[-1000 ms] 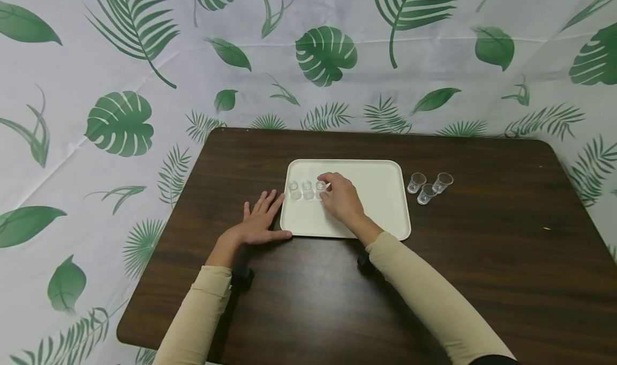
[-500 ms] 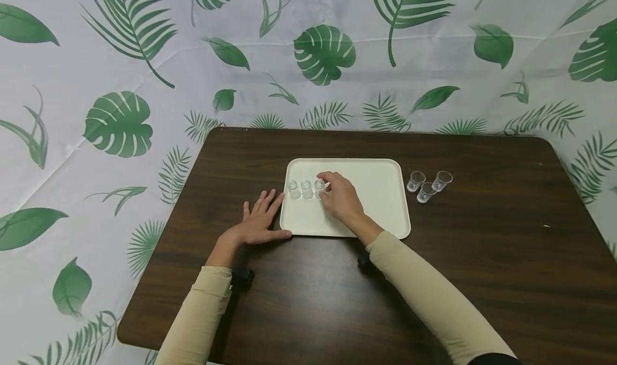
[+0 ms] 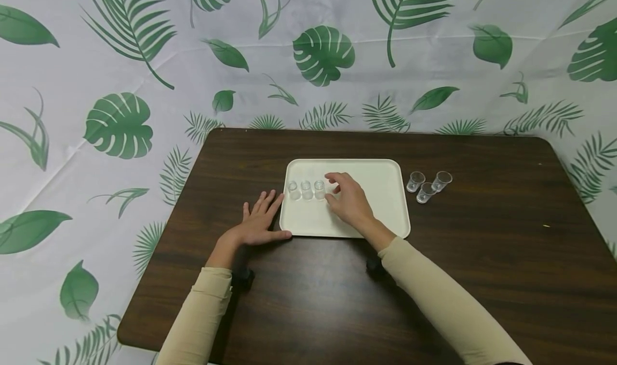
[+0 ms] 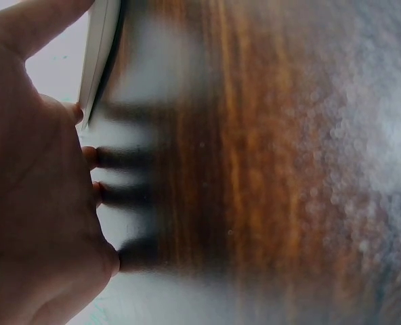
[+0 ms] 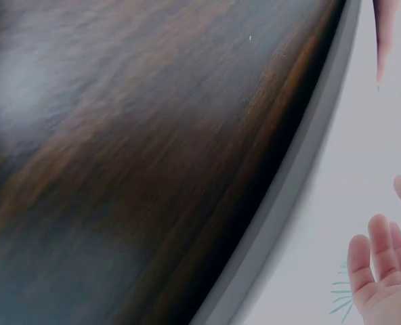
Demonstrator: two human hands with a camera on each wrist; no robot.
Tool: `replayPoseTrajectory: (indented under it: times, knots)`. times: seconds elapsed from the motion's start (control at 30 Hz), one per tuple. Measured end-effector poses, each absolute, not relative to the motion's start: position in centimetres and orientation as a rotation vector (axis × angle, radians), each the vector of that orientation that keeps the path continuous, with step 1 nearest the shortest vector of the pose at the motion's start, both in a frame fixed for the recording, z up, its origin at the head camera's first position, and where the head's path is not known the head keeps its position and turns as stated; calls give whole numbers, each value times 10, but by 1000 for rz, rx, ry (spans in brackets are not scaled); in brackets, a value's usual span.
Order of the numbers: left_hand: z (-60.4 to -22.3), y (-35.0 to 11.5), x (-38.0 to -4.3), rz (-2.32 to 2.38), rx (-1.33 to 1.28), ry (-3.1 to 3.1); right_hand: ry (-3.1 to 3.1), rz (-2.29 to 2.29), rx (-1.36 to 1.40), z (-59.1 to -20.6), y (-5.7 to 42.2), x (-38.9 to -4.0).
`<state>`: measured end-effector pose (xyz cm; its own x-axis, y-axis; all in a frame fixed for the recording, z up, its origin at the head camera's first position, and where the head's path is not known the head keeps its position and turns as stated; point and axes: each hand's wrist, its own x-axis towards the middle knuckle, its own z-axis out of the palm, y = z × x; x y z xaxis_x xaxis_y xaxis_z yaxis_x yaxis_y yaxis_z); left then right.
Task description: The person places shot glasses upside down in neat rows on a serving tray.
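Three small clear shot glasses stand in a row on the left half of a cream tray (image 3: 356,223): a left one (image 3: 294,191), a middle one (image 3: 307,191) and a right one (image 3: 320,190). My right hand (image 3: 352,200) is just right of that third glass, fingers and thumb apart with nothing between them. My left hand (image 3: 258,225) rests on the table with its fingers spread, the thumb along the tray's front left corner. In the left wrist view, that hand (image 4: 38,183) lies beside the tray's rim (image 4: 100,61).
Right of the tray, a group of clear shot glasses (image 3: 426,192) stands close together on the dark wooden table (image 3: 482,247). A leaf-print cloth (image 3: 270,94) hangs behind the table.
My right hand has let go of the third shot glass and drawn back slightly to the right. The glass stays in the row. My left hand has not moved.
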<state>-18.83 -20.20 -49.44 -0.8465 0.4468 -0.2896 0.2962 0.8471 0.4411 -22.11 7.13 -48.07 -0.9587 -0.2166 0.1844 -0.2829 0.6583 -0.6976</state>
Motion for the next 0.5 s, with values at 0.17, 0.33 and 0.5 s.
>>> replayPoseTrajectory:
  times: [0.17,0.33,0.5]
  knots:
    - [-494,-202,-189,551,567,2643,-2720,1234,404,-474,86,-214]
    - [-495,-203,-188,547,571,2641,-2630,1249,429,-468,107,-211]
    - [-494,-203,-188,556,568,2635,-2494,1244,389,-455,141,-209]
